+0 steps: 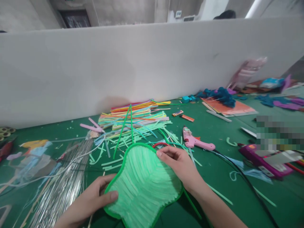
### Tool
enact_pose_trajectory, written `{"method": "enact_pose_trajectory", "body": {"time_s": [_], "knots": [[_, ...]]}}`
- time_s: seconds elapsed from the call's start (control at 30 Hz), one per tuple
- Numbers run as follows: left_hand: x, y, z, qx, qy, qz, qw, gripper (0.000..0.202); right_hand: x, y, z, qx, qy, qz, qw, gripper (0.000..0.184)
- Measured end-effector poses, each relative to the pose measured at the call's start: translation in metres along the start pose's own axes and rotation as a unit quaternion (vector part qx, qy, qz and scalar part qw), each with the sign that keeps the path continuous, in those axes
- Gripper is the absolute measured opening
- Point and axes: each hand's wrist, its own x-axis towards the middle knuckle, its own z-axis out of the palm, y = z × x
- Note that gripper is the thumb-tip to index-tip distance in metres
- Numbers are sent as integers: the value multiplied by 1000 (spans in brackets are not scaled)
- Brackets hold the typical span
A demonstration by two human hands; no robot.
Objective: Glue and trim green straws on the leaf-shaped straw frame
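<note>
I grip the green panel (144, 183) with my left hand (95, 198) low, right hand (179, 164) pinching its top rim; best keep it flat, pressing gently.

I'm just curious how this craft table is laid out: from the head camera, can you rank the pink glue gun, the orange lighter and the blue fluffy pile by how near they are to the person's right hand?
From the right hand:
1. Pink glue gun, just beyond it, slightly right.
2. Orange lighter, farther back.
3. Blue fluffy pile, far right, near the white partition.
</note>
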Motion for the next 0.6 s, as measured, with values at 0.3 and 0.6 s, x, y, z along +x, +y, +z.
{"method": "enact_pose_trajectory", "body": {"time_s": [0.3,0.6], "knots": [[0,8,20,-45,4,-28,999,64,0,3,3,13,-9,3,1000,56],[-2,7,16,-53,32,-20,998,61,-3,-4,4,66,-42,82,994,47]]}}
